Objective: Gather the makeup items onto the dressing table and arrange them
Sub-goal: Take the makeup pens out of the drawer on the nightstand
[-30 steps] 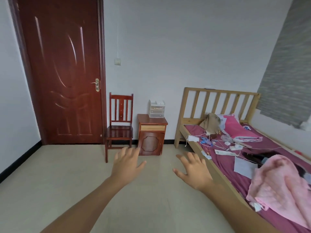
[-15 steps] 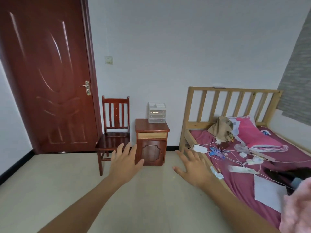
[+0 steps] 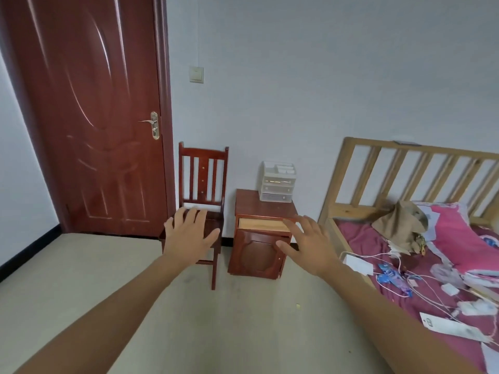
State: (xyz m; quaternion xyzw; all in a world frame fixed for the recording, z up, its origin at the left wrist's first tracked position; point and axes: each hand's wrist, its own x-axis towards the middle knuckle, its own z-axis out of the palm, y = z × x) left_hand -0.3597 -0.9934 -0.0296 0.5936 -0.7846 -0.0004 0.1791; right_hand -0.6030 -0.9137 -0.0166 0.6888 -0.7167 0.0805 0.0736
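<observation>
A small red-brown cabinet [image 3: 264, 209] stands against the far wall, and a clear plastic drawer organiser [image 3: 277, 181] sits on its top at the back. My left hand [image 3: 189, 234] is stretched out in the air in front of the chair, fingers spread, holding nothing. My right hand [image 3: 306, 245] is held out in front of the cabinet, fingers spread and empty too. Small items, cables and packets [image 3: 391, 276] lie scattered on the bed at the right; I cannot make out which are makeup.
A dark wooden chair [image 3: 202, 184] stands left of the cabinet, beside a shut red-brown door [image 3: 89, 117]. A wooden-framed bed [image 3: 415, 168] with a maroon sheet, a pink pillow [image 3: 459, 238], a tan bag [image 3: 402, 225] and papers fills the right. Pale floor lies ahead.
The view has moved closer to the cabinet and chair and turned left. Both hands stay spread and empty, now overlapping the chair and cabinet. The pink cloth has left the view.
</observation>
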